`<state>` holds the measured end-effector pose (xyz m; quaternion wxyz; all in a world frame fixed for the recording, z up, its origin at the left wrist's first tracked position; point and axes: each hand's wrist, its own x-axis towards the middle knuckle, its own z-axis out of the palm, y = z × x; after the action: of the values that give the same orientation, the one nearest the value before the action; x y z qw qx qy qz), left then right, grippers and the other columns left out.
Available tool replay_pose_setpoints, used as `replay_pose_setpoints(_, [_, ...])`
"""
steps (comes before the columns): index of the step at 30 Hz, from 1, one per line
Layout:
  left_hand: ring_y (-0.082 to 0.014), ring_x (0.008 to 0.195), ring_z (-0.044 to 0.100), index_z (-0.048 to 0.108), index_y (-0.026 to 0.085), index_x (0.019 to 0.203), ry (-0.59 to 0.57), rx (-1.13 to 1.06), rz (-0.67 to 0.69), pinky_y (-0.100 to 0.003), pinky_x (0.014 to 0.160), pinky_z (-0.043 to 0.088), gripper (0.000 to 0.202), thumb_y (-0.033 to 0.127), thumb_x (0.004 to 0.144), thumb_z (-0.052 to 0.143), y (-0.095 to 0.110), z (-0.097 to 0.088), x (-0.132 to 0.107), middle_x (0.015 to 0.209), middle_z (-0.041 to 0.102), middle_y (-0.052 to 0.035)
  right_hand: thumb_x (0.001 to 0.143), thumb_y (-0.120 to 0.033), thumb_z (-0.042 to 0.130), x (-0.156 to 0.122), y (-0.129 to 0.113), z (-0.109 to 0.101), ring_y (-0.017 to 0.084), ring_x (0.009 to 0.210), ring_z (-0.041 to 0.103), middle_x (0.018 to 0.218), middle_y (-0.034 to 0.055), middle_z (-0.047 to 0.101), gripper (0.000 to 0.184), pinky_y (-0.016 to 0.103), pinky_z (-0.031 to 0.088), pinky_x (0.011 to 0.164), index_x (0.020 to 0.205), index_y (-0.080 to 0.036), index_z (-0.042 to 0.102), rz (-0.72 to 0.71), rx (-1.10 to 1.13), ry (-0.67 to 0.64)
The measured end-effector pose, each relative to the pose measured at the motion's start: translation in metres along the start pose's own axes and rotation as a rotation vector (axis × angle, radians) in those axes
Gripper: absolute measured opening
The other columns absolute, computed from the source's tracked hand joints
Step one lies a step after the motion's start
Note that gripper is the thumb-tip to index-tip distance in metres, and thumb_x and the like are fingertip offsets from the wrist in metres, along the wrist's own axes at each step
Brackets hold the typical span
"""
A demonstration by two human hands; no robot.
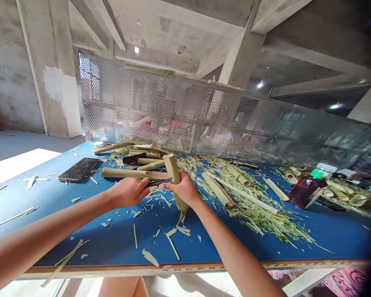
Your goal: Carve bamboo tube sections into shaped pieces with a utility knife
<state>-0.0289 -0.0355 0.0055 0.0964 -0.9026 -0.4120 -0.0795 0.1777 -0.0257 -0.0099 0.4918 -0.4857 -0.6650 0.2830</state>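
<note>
My right hand (185,189) is wrapped round a short green bamboo tube (174,173), holding it nearly upright above the blue table (117,241). My left hand (130,192) is closed on a dark-handled knife (157,182); its blade points right and meets the tube at my right hand's fingers. Loose bamboo chips (173,231) lie on the table below both hands.
A black phone (79,169) lies at the left. Cut bamboo tubes (132,173) are piled behind my hands. Split strips and green shavings (253,206) spread to the right, by a dark red bottle (307,190). A perforated metal screen (204,115) closes the far edge.
</note>
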Motion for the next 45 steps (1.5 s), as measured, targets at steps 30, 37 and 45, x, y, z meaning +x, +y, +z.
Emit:
replay_pose_setpoints(30, [-0.0220, 0.083, 0.060, 0.048, -0.005, 0.109, 0.261, 0.223, -0.585, -0.034, 0.070, 0.044, 0.056, 0.034, 0.097, 0.010, -0.051, -0.073, 0.062, 0.093, 0.060, -0.0241, 0.053, -0.044, 0.076, 0.004, 0.005, -0.002, 0.013, 0.035, 0.048, 0.042, -0.0035, 0.050, 0.035, 0.028, 0.040, 0.037, 0.058, -0.021, 0.051, 0.168, 0.127, 0.082])
replay_pose_setpoints(37, [-0.0240, 0.080, 0.060, 0.055, 0.004, 0.101, 0.198, 0.108, -0.658, -0.032, 0.069, 0.043, 0.057, 0.047, 0.094, 0.017, -0.074, -0.056, 0.047, 0.089, 0.062, -0.0187, 0.043, -0.036, 0.082, 0.009, 0.006, -0.005, 0.011, 0.043, 0.050, 0.051, -0.0082, 0.055, 0.049, 0.025, 0.043, 0.046, 0.071, -0.022, 0.045, 0.121, 0.477, -0.017])
replay_pose_setpoints(45, [-0.0175, 0.065, 0.059, 0.048, 0.017, 0.102, -0.025, -0.041, -0.339, -0.022, 0.051, 0.033, 0.024, 0.034, 0.084, 0.047, -0.032, 0.016, 0.000, 0.079, 0.065, -0.0029, 0.044, -0.040, 0.083, 0.012, 0.019, -0.014, 0.011, 0.059, 0.055, 0.067, -0.0025, 0.064, 0.043, 0.025, 0.046, 0.060, 0.076, -0.018, 0.064, 0.184, 0.469, -0.181])
